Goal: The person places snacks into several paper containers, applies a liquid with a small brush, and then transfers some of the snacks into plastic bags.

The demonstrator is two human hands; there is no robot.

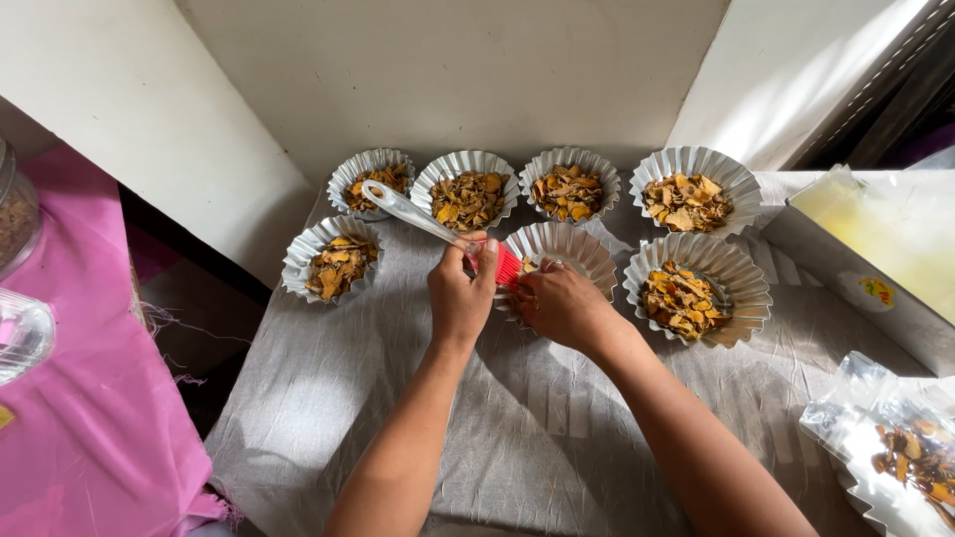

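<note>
While my left hand (460,295) grips the red-bristled, grey-handled brush (438,229), my right hand (562,303) pinches the near-empty fluted foil cup (572,247).

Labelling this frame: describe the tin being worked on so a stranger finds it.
On the grey cloth, seven fluted foil tins sit in two rows. It is the middle tin of the near row, under both hands. Unlike its heaped neighbours it looks nearly empty, with the red brush at its rim.

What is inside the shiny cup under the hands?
The fluted foil cup shows a few yellow-brown dried chips by the red brush. The right hand and left hand cover its near side, so the rest stays hidden.
</note>
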